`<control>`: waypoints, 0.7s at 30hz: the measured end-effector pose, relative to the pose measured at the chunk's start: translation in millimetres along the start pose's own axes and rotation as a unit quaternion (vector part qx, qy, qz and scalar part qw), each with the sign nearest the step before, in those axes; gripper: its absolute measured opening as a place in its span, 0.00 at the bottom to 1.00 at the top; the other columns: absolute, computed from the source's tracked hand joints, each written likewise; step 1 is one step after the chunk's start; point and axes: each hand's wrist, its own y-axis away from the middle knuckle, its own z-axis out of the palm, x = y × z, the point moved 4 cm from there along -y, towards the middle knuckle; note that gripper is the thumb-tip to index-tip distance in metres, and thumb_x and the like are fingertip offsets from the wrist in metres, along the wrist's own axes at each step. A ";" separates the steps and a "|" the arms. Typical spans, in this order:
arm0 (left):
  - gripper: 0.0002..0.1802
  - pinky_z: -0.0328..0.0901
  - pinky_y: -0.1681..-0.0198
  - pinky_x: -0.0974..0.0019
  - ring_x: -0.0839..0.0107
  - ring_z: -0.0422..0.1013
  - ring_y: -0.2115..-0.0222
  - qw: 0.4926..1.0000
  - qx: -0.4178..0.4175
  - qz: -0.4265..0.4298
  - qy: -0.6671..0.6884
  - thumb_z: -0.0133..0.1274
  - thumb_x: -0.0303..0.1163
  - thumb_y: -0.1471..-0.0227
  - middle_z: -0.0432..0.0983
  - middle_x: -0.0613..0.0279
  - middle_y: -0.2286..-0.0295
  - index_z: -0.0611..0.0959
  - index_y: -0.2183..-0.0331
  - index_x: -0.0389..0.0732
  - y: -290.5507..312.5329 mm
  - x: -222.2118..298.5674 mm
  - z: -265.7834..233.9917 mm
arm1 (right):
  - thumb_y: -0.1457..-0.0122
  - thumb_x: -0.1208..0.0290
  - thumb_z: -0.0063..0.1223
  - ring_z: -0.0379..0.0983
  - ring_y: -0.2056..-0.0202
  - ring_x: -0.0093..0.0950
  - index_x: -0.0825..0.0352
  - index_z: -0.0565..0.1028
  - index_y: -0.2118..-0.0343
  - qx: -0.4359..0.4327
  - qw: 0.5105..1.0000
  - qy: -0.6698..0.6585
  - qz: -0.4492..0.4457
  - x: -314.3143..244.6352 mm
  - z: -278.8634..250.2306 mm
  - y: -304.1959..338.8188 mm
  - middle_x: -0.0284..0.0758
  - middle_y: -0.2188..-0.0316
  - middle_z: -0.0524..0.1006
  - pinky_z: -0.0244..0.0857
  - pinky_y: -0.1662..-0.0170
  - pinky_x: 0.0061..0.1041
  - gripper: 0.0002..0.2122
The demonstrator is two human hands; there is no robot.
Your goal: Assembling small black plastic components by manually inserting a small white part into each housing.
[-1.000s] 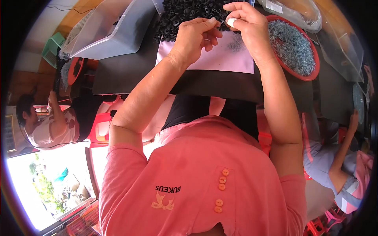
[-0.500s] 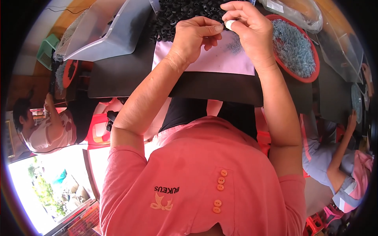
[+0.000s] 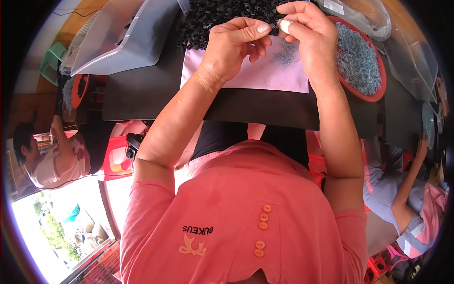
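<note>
1. Over the far side of the pink sheet [image 3: 269, 81], the left hand [image 3: 231, 49] presses thumb and forefinger together, apparently pinching a small black part [image 3: 274, 31]; its other fingers curl loosely beneath.
2. Just beside it, the right hand [image 3: 314, 45] has thumb and forefinger drawn close, with a white cover [image 3: 284, 25] on the thumb; whether they grip anything, I cannot tell.
3. Beyond both hands, the black pile [image 3: 208, 20] spreads along the sheet's far edge; grey bits [image 3: 286, 56] lie toward its right edge, with more in the red basin [image 3: 376, 98].
4. Best to hold the part by its rim, so the fingertips do not hide it.
5. Steady the left hand and adjust gently with the right; so small a piece could easily slip into the pile.
</note>
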 end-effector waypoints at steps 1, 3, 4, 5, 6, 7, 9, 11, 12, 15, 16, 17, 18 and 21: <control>0.14 0.60 0.79 0.71 0.70 0.70 0.79 1.000 0.000 -0.001 0.000 0.52 0.36 0.41 0.76 0.58 0.76 0.80 0.66 0.33 0.2 -0.8 -1.2 | 0.50 0.80 0.52 0.67 0.74 0.17 0.68 0.74 0.65 -0.002 1.000 -0.002 0.000 -0.9 0.4 0.8 0.28 0.76 0.73 0.61 0.69 0.16 0.08; 0.12 0.61 0.78 0.72 0.70 0.71 0.78 1.000 0.003 -0.018 -0.025 0.55 0.33 0.43 0.77 0.57 0.75 0.80 0.65 0.32 0.7 -3.7 -3.8 | 0.50 0.81 0.52 0.67 0.74 0.17 0.68 0.74 0.65 -0.012 1.000 -0.004 -0.004 -1.2 1.8 2.8 0.28 0.76 0.73 0.61 0.69 0.16 0.08; 0.12 0.61 0.78 0.72 0.70 0.71 0.78 1.000 0.004 -0.018 -0.025 0.55 0.33 0.43 0.77 0.57 0.75 0.80 0.65 0.32 0.5 -3.6 -3.6 | 0.49 0.81 0.52 0.67 0.74 0.16 0.68 0.74 0.65 -0.022 1.000 -0.007 -0.007 -1.4 2.8 3.2 0.27 0.76 0.73 0.61 0.69 0.15 0.08; 0.11 0.62 0.79 0.72 0.70 0.71 0.79 1.000 0.006 -0.009 -0.002 0.55 0.32 0.43 0.77 0.57 0.75 0.80 0.65 0.32 0.6 -2.3 -2.8 | 0.49 0.81 0.52 0.67 0.74 0.16 0.68 0.74 0.65 -0.023 1.000 -0.007 -0.007 -1.2 3.1 3.3 0.27 0.76 0.73 0.61 0.69 0.15 0.08; 0.11 0.62 0.79 0.72 0.71 0.72 0.79 1.000 0.007 -0.001 0.020 0.55 0.31 0.44 0.77 0.57 0.75 0.80 0.65 0.32 1.3 -1.2 -1.7 | 0.49 0.81 0.51 0.67 0.74 0.16 0.68 0.74 0.65 -0.026 0.999 0.004 -0.023 -2.1 3.5 3.9 0.27 0.75 0.73 0.60 0.69 0.15 0.08; 0.11 0.62 0.79 0.72 0.71 0.72 0.79 1.000 0.008 -0.002 0.021 0.55 0.31 0.44 0.77 0.57 0.75 0.80 0.65 0.32 1.7 -0.8 0.3 | 0.49 0.81 0.51 0.67 0.73 0.16 0.68 0.74 0.65 -0.029 0.999 0.015 -0.039 -2.9 4.0 4.6 0.27 0.75 0.73 0.60 0.69 0.15 0.08; 0.08 0.61 0.81 0.73 0.73 0.71 0.82 0.997 0.050 0.059 -0.030 0.58 0.29 0.47 0.77 0.59 0.79 0.81 0.70 0.33 2.6 5.4 0.3 | 0.49 0.81 0.51 0.67 0.73 0.16 0.68 0.74 0.65 -0.031 0.999 0.013 -0.042 -3.1 4.5 5.6 0.27 0.75 0.73 0.60 0.68 0.15 0.08; 0.08 0.61 0.81 0.73 0.74 0.71 0.82 0.997 0.049 0.057 -0.029 0.58 0.28 0.47 0.77 0.59 0.79 0.81 0.70 0.33 2.2 3.4 -2.0 | 0.49 0.82 0.50 0.67 0.73 0.15 0.68 0.74 0.65 -0.032 0.998 0.012 -0.046 -5.0 5.8 6.4 0.27 0.75 0.73 0.60 0.68 0.14 0.08; 0.07 0.61 0.81 0.74 0.74 0.71 0.82 0.997 0.048 0.055 -0.029 0.58 0.28 0.47 0.77 0.59 0.79 0.81 0.70 0.33 2.1 2.1 -2.9 | 0.49 0.82 0.50 0.68 0.72 0.16 0.69 0.74 0.64 -0.031 0.997 0.039 -0.057 -6.9 6.5 6.9 0.28 0.74 0.73 0.61 0.67 0.15 0.08; 0.07 0.60 0.82 0.74 0.73 0.70 0.83 0.998 0.047 0.024 0.019 0.57 0.28 0.46 0.77 0.58 0.80 0.80 0.70 0.32 4.1 -1.0 -3.6 | 0.48 0.81 0.49 0.70 0.71 0.18 0.69 0.74 0.63 -0.035 0.988 0.101 -0.111 -12.1 11.7 11.8 0.29 0.74 0.74 0.64 0.65 0.17 0.08; 0.07 0.60 0.82 0.74 0.73 0.70 0.83 0.998 0.048 0.024 0.019 0.57 0.28 0.46 0.77 0.58 0.80 0.80 0.70 0.32 5.6 -0.2 -3.4 | 0.48 0.81 0.49 0.70 0.70 0.19 0.70 0.74 0.63 -0.039 0.978 0.135 -0.154 -14.6 14.1 13.6 0.29 0.73 0.74 0.65 0.64 0.17 0.09; 0.07 0.60 0.83 0.73 0.73 0.70 0.84 0.998 0.045 0.007 0.039 0.56 0.28 0.46 0.77 0.58 0.80 0.80 0.70 0.32 7.2 0.1 -2.3 | 0.48 0.81 0.49 0.70 0.70 0.19 0.70 0.74 0.63 -0.040 0.978 0.135 -0.154 -8.0 14.6 11.1 0.29 0.73 0.74 0.65 0.64 0.17 0.09; 0.07 0.59 0.83 0.73 0.73 0.69 0.84 0.997 0.041 -0.011 0.060 0.56 0.27 0.45 0.76 0.58 0.80 0.80 0.70 0.32 8.0 0.0 -0.9 | 0.47 0.81 0.49 0.71 0.69 0.19 0.70 0.74 0.63 -0.052 0.957 0.079 -0.273 -6.0 14.9 10.4 0.29 0.72 0.74 0.65 0.62 0.18 0.09; 0.07 0.58 0.84 0.73 0.73 0.68 0.85 0.998 0.024 -0.017 0.061 0.53 0.27 0.44 0.76 0.58 0.80 0.80 0.70 0.32 6.7 0.1 0.6 | 0.47 0.81 0.48 0.71 0.68 0.20 0.70 0.73 0.62 -0.076 0.921 -0.049 -0.379 -0.4 16.4 6.4 0.30 0.71 0.74 0.66 0.61 0.19 0.09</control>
